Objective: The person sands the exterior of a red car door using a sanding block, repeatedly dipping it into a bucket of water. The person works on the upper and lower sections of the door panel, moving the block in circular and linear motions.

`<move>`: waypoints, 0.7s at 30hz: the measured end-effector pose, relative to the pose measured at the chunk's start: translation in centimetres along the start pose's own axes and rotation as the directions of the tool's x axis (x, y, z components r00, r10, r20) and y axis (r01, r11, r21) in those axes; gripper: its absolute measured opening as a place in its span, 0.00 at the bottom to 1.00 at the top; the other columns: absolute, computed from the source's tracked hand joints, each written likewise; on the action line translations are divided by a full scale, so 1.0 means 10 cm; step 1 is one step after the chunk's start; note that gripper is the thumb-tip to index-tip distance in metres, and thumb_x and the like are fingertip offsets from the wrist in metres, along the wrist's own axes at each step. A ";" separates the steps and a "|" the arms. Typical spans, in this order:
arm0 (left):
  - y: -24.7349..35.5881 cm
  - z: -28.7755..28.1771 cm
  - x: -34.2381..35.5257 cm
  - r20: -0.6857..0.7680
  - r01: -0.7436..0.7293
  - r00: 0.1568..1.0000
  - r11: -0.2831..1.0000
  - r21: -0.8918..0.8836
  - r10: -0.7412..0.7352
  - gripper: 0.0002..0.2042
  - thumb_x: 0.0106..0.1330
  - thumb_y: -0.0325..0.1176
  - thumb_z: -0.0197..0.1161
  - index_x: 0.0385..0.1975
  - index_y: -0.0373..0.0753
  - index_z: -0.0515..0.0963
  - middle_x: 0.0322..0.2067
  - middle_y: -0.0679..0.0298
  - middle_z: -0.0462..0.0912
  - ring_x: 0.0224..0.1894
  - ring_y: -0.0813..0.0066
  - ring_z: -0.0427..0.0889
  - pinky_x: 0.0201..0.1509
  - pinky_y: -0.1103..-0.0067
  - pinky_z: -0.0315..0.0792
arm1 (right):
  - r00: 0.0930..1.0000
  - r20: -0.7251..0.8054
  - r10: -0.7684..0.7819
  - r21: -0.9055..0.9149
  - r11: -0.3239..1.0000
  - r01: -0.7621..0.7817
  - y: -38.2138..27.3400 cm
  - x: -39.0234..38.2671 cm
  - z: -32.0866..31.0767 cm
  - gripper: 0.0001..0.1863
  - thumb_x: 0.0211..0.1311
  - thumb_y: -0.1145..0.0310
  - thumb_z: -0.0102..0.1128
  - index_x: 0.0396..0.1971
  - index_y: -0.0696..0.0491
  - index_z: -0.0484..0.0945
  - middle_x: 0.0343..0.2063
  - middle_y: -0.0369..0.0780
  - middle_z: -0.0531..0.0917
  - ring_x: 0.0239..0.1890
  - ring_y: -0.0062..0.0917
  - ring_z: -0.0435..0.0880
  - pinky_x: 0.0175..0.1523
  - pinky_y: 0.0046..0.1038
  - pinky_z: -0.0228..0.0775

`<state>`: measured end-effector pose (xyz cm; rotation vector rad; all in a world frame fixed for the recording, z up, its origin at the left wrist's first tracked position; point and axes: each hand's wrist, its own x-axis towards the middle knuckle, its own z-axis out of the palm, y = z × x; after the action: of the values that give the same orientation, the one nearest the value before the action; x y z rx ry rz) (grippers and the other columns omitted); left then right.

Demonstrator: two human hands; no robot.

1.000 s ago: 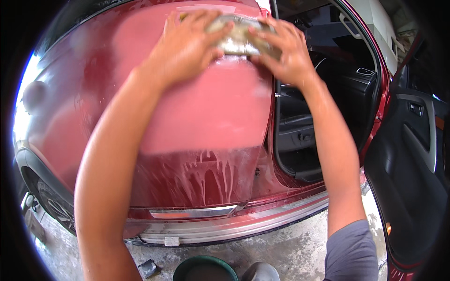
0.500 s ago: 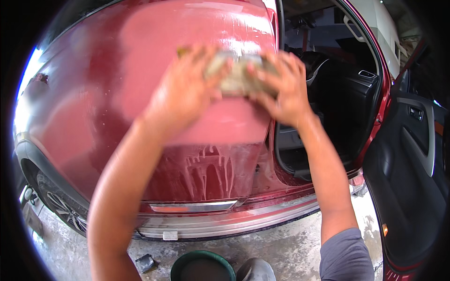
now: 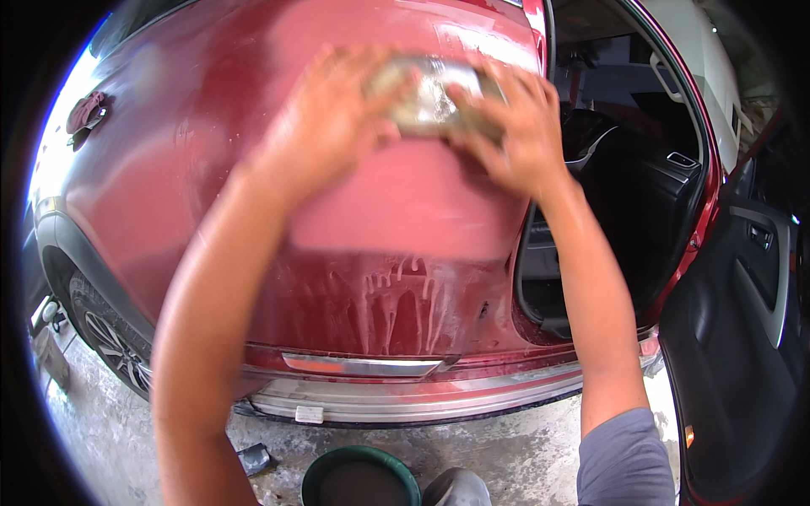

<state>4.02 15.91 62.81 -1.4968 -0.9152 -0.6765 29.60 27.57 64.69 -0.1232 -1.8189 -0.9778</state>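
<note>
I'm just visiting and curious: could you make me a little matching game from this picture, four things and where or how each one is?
Things:
1. Basin
2. Long block
3. Open door
4. Wheel

Places and states:
A. Far right, with black lining
B. Green, on the floor
C. Toward the left edge, with a dark tyre
D. Held by the left hand and right hand

Pairs: 1-B, 2-D, 3-A, 4-C

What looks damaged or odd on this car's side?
The red panel has a dull pink patch, standing out against the glossier red around it. Pale, drip-like streaks run down below the patch, making the finish look uneven.
</note>
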 end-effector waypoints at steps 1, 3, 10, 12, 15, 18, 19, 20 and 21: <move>0.27 -0.01 -0.23 0.025 0.004 1.000 0.999 -0.040 -0.003 0.32 0.65 0.39 0.72 0.71 0.48 0.75 0.73 0.49 0.70 0.74 0.46 0.69 0.81 0.50 0.57 | 0.999 0.028 0.024 0.010 1.000 -0.024 -0.18 -0.26 -0.09 0.30 0.50 0.52 0.79 0.57 0.35 0.89 0.68 0.39 0.79 0.70 0.39 0.73 0.76 0.47 0.53; 0.59 0.06 -0.41 0.042 -0.008 0.999 0.991 -0.136 0.013 0.32 0.65 0.40 0.71 0.71 0.46 0.75 0.75 0.48 0.67 0.75 0.47 0.68 0.82 0.49 0.57 | 0.999 0.037 0.023 -0.031 0.999 -0.022 -0.37 -0.78 -0.18 0.32 0.47 0.51 0.79 0.58 0.36 0.89 0.68 0.41 0.79 0.69 0.40 0.73 0.76 0.47 0.52; -0.48 -0.21 0.11 0.155 0.154 0.979 0.982 -0.113 -0.136 0.28 0.68 0.41 0.69 0.70 0.51 0.77 0.73 0.51 0.71 0.69 0.42 0.73 0.72 0.51 0.69 | 0.998 0.031 -0.059 -0.059 0.996 0.061 0.05 0.51 0.17 0.26 0.61 0.50 0.72 0.60 0.36 0.87 0.65 0.41 0.81 0.66 0.42 0.76 0.70 0.45 0.62; -0.78 -0.48 0.34 0.254 0.211 0.952 0.969 -0.129 -0.173 0.30 0.71 0.40 0.67 0.73 0.42 0.73 0.77 0.43 0.62 0.81 0.48 0.58 0.85 0.54 0.47 | 0.999 0.021 -0.036 -0.052 0.998 0.037 0.13 0.88 0.27 0.27 0.60 0.49 0.74 0.60 0.38 0.87 0.68 0.43 0.78 0.68 0.44 0.74 0.73 0.47 0.60; -0.69 -0.23 0.10 0.132 0.146 0.982 0.987 -0.065 -0.136 0.30 0.72 0.40 0.66 0.74 0.44 0.72 0.79 0.46 0.60 0.82 0.50 0.56 0.85 0.51 0.44 | 0.999 -0.006 -0.049 -0.036 0.998 0.049 -0.01 0.70 0.27 0.28 0.59 0.50 0.74 0.60 0.37 0.87 0.67 0.42 0.79 0.68 0.43 0.74 0.73 0.46 0.60; 0.12 0.06 -0.48 -0.131 0.057 0.989 0.997 -0.046 -0.063 0.28 0.64 0.38 0.70 0.67 0.52 0.79 0.71 0.53 0.73 0.75 0.51 0.69 0.77 0.44 0.62 | 0.998 0.003 -0.058 -0.079 0.995 0.058 -0.33 -0.11 0.04 0.27 0.54 0.48 0.77 0.57 0.30 0.88 0.66 0.36 0.81 0.66 0.40 0.76 0.71 0.45 0.57; 0.36 0.02 -0.67 -0.054 0.076 0.995 0.983 -0.170 -0.087 0.27 0.67 0.35 0.66 0.68 0.51 0.78 0.74 0.53 0.70 0.78 0.52 0.65 0.79 0.40 0.56 | 0.999 -0.012 -0.040 -0.034 0.999 0.039 -0.50 -0.41 0.00 0.30 0.51 0.48 0.78 0.58 0.31 0.88 0.68 0.37 0.80 0.68 0.38 0.75 0.74 0.43 0.53; 0.57 0.06 -0.79 -0.015 0.058 0.998 0.987 -0.147 -0.061 0.27 0.68 0.33 0.63 0.70 0.51 0.77 0.74 0.53 0.70 0.78 0.52 0.65 0.80 0.41 0.56 | 1.000 0.020 -0.011 -0.077 0.997 0.012 -0.58 -0.71 -0.02 0.31 0.49 0.47 0.78 0.58 0.31 0.88 0.68 0.37 0.80 0.68 0.37 0.74 0.74 0.42 0.52; 0.71 0.12 -0.86 0.002 0.042 0.999 0.991 -0.127 -0.042 0.27 0.68 0.32 0.62 0.69 0.50 0.78 0.74 0.52 0.70 0.77 0.52 0.66 0.80 0.41 0.56 | 1.000 0.007 -0.008 -0.059 0.998 0.009 -0.60 -0.76 0.02 0.32 0.49 0.47 0.78 0.58 0.31 0.88 0.68 0.37 0.80 0.68 0.36 0.74 0.74 0.42 0.52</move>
<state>5.44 15.73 51.63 -1.5929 -0.9197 -0.7779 30.08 26.28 55.14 -0.1552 -1.7985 -1.0384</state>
